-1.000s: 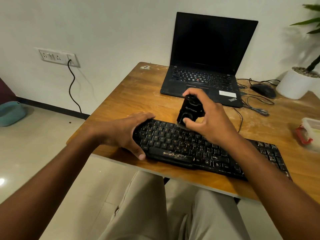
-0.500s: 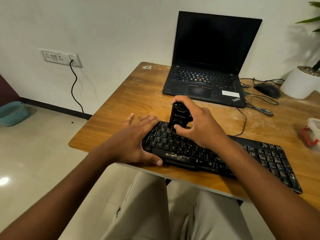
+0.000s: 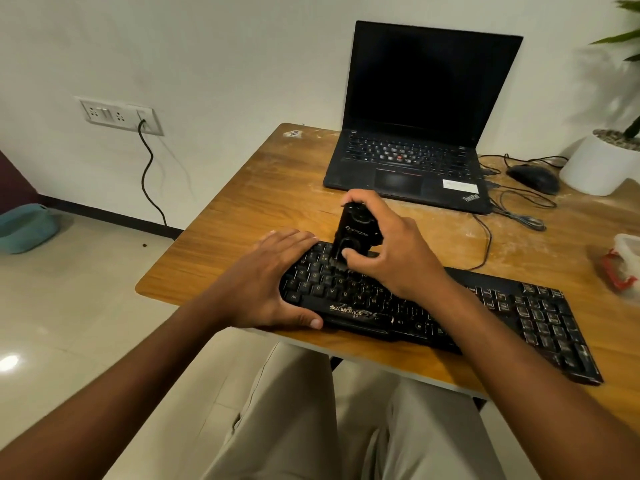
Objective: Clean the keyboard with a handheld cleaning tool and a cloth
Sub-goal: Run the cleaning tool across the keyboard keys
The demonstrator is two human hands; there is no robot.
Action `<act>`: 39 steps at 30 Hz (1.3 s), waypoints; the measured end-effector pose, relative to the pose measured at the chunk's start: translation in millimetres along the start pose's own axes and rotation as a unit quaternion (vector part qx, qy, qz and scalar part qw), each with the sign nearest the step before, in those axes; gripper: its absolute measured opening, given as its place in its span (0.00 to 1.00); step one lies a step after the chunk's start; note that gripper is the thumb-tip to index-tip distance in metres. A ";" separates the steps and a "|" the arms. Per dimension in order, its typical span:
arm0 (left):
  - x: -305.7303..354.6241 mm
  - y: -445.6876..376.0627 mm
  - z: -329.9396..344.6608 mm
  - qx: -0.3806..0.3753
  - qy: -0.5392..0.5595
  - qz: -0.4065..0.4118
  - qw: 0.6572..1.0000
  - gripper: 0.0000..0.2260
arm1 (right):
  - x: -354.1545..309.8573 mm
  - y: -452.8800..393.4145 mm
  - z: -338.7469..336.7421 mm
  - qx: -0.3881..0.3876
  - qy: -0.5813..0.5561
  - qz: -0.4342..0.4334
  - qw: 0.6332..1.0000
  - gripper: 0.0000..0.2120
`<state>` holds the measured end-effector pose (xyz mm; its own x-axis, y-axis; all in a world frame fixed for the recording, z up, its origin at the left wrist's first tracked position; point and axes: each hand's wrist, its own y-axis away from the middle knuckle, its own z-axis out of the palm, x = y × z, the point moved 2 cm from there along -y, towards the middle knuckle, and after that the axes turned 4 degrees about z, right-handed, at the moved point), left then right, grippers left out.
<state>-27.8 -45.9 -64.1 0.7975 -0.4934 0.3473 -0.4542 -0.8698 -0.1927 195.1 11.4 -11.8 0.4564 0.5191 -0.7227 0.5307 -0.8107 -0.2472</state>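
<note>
A black keyboard (image 3: pixel 502 317) lies along the near edge of the wooden table (image 3: pixel 242 223), dusty around its space bar. My left hand (image 3: pixel 273 282) grips the keyboard's left end, fingers across the top keys and thumb on the front edge. My right hand (image 3: pixel 394 251) holds a black handheld cleaning tool (image 3: pixel 356 233) upright, its lower end pressed on the upper-left keys just right of my left fingers. No cloth is in view.
A black laptop (image 3: pixel 415 161) stands open behind the keyboard. A black mouse (image 3: pixel 533 178) and loose cables (image 3: pixel 519 213) lie to its right, beside a white plant pot (image 3: pixel 595 168). A plastic container (image 3: pixel 627 261) sits at the right edge. My lap is below the table.
The cleaning tool has moved left along the keys toward my left hand. My left hand has shifted from a side grip to lying flatter over the keyboard's left end.
</note>
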 end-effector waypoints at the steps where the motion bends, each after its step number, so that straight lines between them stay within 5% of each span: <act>1: -0.5 -0.1 0.2 0.001 -0.001 -0.001 1.000 0.56 | 3.4 2.5 -4.5 -0.006 0.008 0.015 1.000 0.31; 8: -1.8 -0.4 1.1 0.000 -0.004 -0.009 1.000 0.58 | 9.1 9.6 -54.5 -0.064 0.136 0.074 0.986 0.34; 14: -1.4 -0.2 0.6 0.005 0.001 -0.007 1.000 0.57 | -10.8 -1.6 -4.1 -0.004 -0.001 -0.007 1.000 0.30; 21: -5.7 -0.8 3.5 0.001 0.002 -0.012 1.000 0.58 | 9.4 21.2 -36.6 -0.052 0.102 0.066 0.991 0.33; 29: -5.4 -0.9 3.2 0.008 0.008 -0.008 1.000 0.57 | -8.5 3.8 -0.7 -0.002 0.009 -0.004 1.000 0.30; 39: -5.7 -0.8 4.2 0.003 0.005 -0.016 1.000 0.58 | 2.9 19.7 -42.5 -0.051 0.131 0.051 0.989 0.33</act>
<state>-30.3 -42.5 -69.8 0.8076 -0.4647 0.3630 -0.4259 -0.8854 -0.1860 237.3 8.4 8.6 0.6735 0.4989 -0.5454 0.5353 -0.8380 -0.1056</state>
